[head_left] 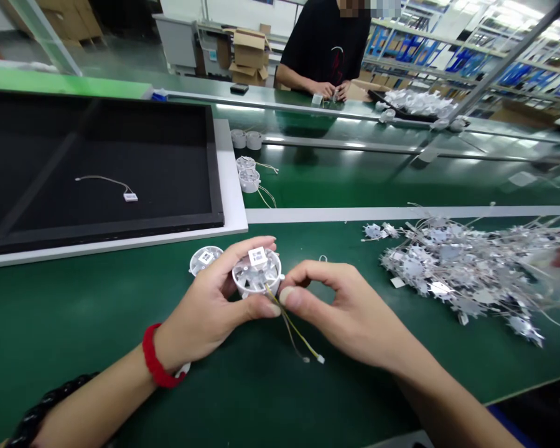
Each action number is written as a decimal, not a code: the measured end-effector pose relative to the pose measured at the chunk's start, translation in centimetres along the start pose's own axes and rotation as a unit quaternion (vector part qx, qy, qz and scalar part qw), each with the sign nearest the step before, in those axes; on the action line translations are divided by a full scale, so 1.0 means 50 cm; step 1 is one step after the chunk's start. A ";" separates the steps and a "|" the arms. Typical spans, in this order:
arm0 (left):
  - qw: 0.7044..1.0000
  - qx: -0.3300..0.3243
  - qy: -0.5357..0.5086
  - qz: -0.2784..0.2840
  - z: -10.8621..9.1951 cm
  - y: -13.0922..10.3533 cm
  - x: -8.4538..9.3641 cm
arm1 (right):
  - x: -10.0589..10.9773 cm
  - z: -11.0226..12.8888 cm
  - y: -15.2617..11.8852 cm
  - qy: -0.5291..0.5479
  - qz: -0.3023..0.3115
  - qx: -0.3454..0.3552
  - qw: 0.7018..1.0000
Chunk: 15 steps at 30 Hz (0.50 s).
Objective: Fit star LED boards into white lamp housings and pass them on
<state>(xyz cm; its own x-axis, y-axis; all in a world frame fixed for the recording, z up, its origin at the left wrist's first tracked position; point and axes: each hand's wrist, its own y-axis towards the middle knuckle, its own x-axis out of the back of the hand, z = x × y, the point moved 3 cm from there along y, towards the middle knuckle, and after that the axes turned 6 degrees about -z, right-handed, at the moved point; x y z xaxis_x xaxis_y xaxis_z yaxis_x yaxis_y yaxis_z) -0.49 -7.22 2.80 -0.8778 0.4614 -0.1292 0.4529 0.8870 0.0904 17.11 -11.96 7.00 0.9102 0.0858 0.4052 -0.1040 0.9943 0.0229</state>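
Note:
My left hand (224,286) is closed around a round white plastic housing (256,274) with metal star-shaped parts inside and a small white square label on top. Thin yellow and grey wires (292,330) hang from its near side and end in small white connectors. My right hand (331,298) pinches the wires close to the housing's rim, thumb against forefinger. A second round housing (205,258) with a similar square label sits on the green bench just left of my left hand, partly hidden by it.
A heap of silver star-shaped plates with wires (448,267) covers the right of the bench. A black tray (177,224) at left holds a small wired part (129,196). More housings (249,180) stand beyond. Across the bench, a person in black (326,43) handles parts.

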 end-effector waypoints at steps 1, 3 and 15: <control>1.000 0.011 -0.018 -0.003 0.002 0.001 0.001 | -0.006 -0.002 -0.001 0.000 0.021 -0.019 1.000; 0.999 0.017 -0.043 -0.009 0.003 0.004 0.003 | -0.014 -0.006 0.000 -0.003 0.034 -0.038 0.999; 0.991 0.059 -0.121 -0.023 0.019 0.011 0.009 | -0.016 -0.004 0.000 -0.063 -0.018 0.046 0.997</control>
<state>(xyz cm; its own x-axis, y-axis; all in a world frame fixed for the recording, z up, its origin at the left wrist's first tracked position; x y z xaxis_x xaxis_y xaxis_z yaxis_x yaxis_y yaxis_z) -0.47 -6.51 1.86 -0.8416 0.3989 -0.3643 0.4408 0.8969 -0.0363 16.48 -12.04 6.50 0.8575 0.0358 0.5133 -0.1135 0.9862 0.1208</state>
